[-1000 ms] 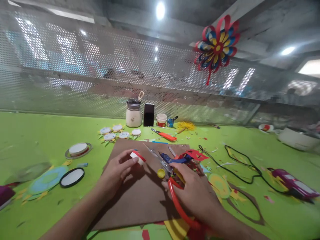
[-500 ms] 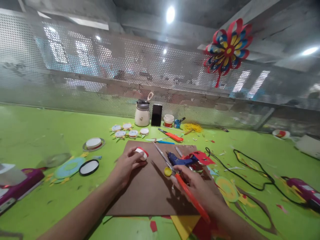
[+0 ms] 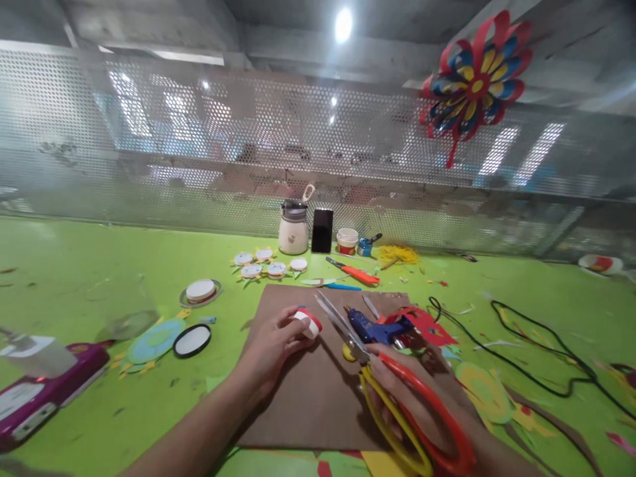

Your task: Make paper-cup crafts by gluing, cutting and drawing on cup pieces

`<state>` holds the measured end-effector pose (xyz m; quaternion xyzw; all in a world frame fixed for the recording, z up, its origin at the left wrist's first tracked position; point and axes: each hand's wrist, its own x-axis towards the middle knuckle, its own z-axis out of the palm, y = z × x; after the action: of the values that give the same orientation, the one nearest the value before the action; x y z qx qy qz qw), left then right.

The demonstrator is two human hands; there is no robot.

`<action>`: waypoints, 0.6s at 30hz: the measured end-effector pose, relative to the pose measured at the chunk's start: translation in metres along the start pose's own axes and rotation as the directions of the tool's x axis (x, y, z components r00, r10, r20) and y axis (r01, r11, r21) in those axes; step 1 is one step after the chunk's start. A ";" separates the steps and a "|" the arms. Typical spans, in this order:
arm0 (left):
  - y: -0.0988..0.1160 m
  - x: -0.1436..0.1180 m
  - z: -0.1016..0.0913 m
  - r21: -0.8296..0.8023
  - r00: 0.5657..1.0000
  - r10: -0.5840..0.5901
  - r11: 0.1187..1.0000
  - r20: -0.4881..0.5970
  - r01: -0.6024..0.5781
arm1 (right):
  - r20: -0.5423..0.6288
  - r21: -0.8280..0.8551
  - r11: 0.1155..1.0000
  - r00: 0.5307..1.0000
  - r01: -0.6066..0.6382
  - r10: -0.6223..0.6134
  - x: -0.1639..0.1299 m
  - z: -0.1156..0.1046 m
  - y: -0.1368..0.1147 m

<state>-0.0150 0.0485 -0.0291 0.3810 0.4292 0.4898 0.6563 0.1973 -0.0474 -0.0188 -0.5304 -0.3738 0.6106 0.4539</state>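
My left hand (image 3: 271,348) rests on the brown board (image 3: 308,397) and holds a small white cap with a red band (image 3: 308,322) between thumb and fingers. My right hand (image 3: 412,404) grips large scissors (image 3: 377,371) with red and yellow handle loops, the steel blades pointing up and left toward the cap. A small yellow cap (image 3: 348,353) lies partly hidden under the blades. A blue glue gun (image 3: 377,329) lies just beyond the scissors, beside red paper cut-outs (image 3: 427,326).
On the green table: a cream jar (image 3: 293,228), a black phone (image 3: 322,230), a paint pot (image 3: 347,240), an orange cutter (image 3: 355,271), paper flowers (image 3: 263,263), tape rolls (image 3: 200,291), a black ring (image 3: 192,340), a purple device (image 3: 40,394), black cable (image 3: 536,361). A mesh wall stands behind.
My right hand has lifted the scissors, so their red and yellow loops now show in full. The view has shifted left. My left hand keeps the cap in the same grip.
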 end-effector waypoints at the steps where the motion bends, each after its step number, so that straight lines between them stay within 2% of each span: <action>1: 0.000 0.000 0.000 -0.004 1.000 -0.007 1.000 -0.002 0.007 | 0.002 -0.035 0.999 1.000 0.012 -0.012 0.000 0.001 -0.001; 3: 0.000 0.001 -0.001 -0.010 1.000 -0.013 1.000 -0.011 0.013 | 0.010 -0.151 0.988 0.999 0.043 -0.042 0.001 0.002 -0.005; 5: 0.002 0.002 -0.002 -0.015 1.000 -0.006 1.000 -0.031 0.006 | 0.018 -0.360 0.927 0.994 0.105 -0.106 0.002 0.002 -0.011; 8: 0.004 0.005 -0.003 -0.024 0.996 0.023 0.999 -0.082 -0.025 | -0.015 -0.662 0.732 0.973 0.162 -0.229 0.000 0.001 -0.019; 10: 0.004 0.006 -0.004 -0.031 0.992 0.043 0.998 -0.116 -0.047 | -0.030 -0.766 0.623 0.960 0.156 -0.277 -0.002 0.002 -0.021; 12: 0.003 0.006 -0.003 -0.038 0.988 0.059 0.997 -0.142 -0.065 | 0.015 -0.806 0.562 0.954 0.188 -0.299 -0.002 0.003 -0.020; 15: 0.002 0.004 -0.002 -0.043 0.985 0.078 0.995 -0.156 -0.086 | 0.088 -0.789 0.556 0.944 0.262 -0.319 0.003 0.004 -0.013; 18: 0.005 0.001 0.000 -0.062 0.984 0.097 0.992 -0.150 -0.107 | 0.077 -0.705 0.660 0.953 0.261 -0.294 0.005 0.005 -0.009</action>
<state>-0.0165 0.0506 -0.0253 0.3423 0.4386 0.5643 0.6100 0.1938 -0.0395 -0.0116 -0.6133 -0.6455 0.3322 0.3112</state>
